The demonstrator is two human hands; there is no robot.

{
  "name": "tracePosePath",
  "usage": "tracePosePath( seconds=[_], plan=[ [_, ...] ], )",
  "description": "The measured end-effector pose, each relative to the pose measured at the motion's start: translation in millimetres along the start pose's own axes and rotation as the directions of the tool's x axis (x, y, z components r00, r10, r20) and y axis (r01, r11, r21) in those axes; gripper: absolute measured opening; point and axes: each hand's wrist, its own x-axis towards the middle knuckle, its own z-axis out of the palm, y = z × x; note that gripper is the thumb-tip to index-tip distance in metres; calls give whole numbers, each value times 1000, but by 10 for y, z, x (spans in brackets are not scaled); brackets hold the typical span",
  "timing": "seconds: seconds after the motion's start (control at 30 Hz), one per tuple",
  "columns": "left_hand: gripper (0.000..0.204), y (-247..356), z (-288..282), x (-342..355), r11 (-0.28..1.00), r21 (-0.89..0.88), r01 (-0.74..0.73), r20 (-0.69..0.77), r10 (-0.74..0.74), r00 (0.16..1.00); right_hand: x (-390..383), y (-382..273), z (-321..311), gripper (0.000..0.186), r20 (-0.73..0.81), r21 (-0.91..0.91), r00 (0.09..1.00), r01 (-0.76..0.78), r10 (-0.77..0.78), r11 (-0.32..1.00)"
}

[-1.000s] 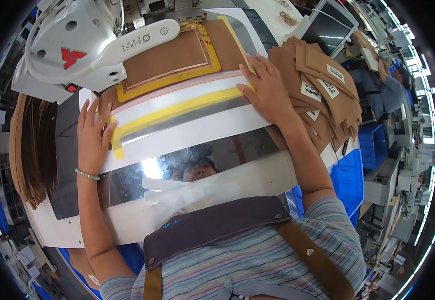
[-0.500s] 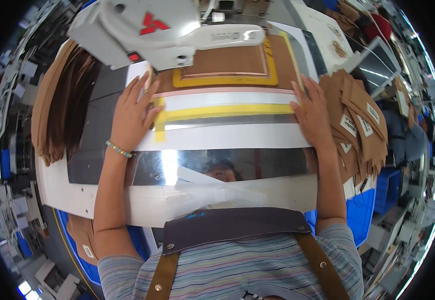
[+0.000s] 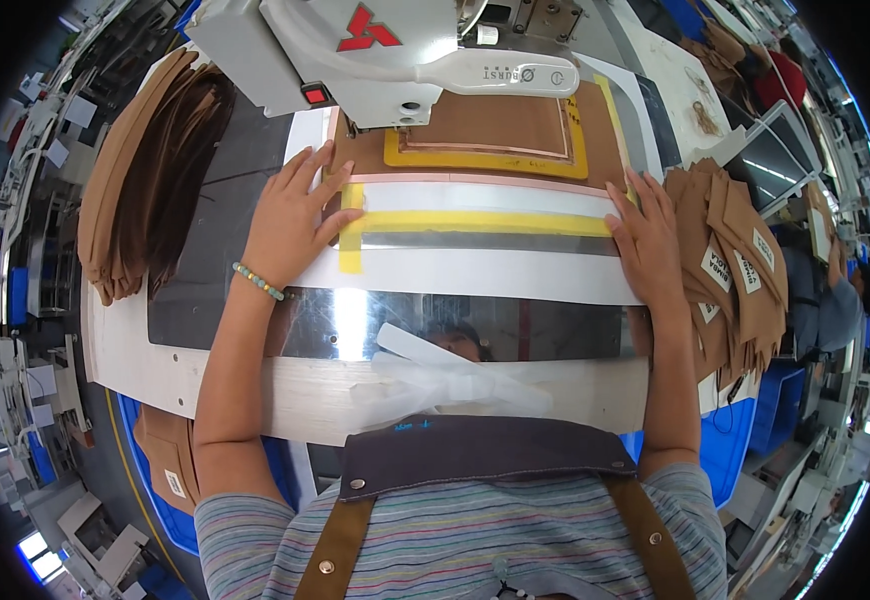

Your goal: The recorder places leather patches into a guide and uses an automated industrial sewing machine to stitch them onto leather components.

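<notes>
both hands (image 3: 290,215) have pushed the taped template (image 3: 475,235) forward under the sewing machine (image 3: 375,50).

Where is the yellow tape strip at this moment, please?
In the head view, the yellow tape runs across the white template between the left hand and right hand, below the brown fabric.

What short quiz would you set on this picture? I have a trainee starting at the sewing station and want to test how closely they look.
1. True or false: both hands lie flat on the white template plate.
2. Which hand wears a beaded bracelet? A) left hand B) right hand C) both
3. Fill in: the stack of brown cut pieces with white tags lies on the person's ____ side.

Key:
1. True: palms down, one at each end of the plate, by the yellow tape strip.
2. A.
3. Right, beside the right hand; a second brown stack without visible tags lies on the left.
</notes>
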Motion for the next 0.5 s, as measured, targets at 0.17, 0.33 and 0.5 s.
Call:
tracePosePath(
  seconds=[0.17,0.33,0.5],
  plan=[
    [58,-5,-16,2,999,-30,-22,-5,22,1000,18,-9,9,40,-37,30,999,16,-15,999],
    [56,36,-53,81,992,-116,-54,-10,53,999,-32,74,-12,41,-75,20,997,26,-24,999],
    [57,5,-23,27,993,-105,-46,34,50,998,-53,146,138,41,-158,5,983,98,-96,995]
  ],
)
